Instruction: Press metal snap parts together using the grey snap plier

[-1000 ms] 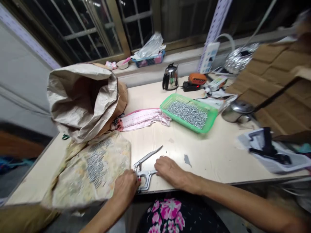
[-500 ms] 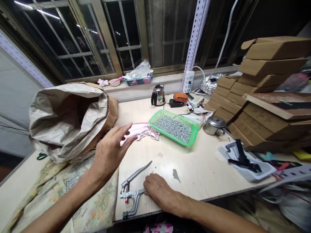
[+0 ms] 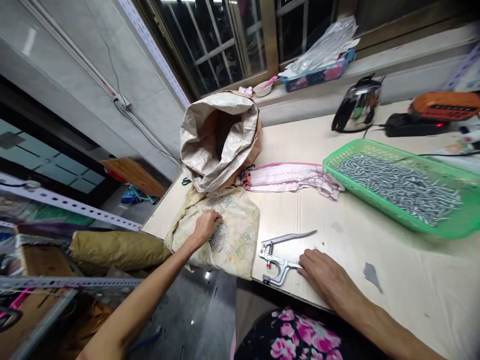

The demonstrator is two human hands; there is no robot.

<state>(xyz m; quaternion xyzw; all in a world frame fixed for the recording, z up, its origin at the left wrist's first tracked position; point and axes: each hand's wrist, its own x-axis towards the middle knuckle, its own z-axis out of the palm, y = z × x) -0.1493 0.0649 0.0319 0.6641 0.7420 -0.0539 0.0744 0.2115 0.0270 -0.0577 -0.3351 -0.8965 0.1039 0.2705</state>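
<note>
My left hand (image 3: 206,226) reaches down to a loose pile of small silvery metal pins (image 3: 217,239) on a floral cloth (image 3: 240,245). Its fingertips are drawn together at the pile, and what lies between them is too small to make out. Snap pliers (image 3: 279,262) with a spring and a red tip lie on the table, upper handle raised. My right hand (image 3: 326,275) rests on the tabletop, its curled fingers over the end of the lower handle. A green plastic basket (image 3: 378,197) full of similar pins stands to the right.
Behind the cloth a large paper sack (image 3: 221,140) gapes open. A pink-and-white cloth (image 3: 288,177) lies beside it. Further right stand a kettle (image 3: 358,105) and an orange battery (image 3: 446,111) on a charger. A grey scrap (image 3: 372,276) lies near my right forearm.
My left hand has gone from mid-air, fingers apart, down to the pins on the cloth, and its fingers have closed. The view has swung left. My right hand stays by the pliers.
</note>
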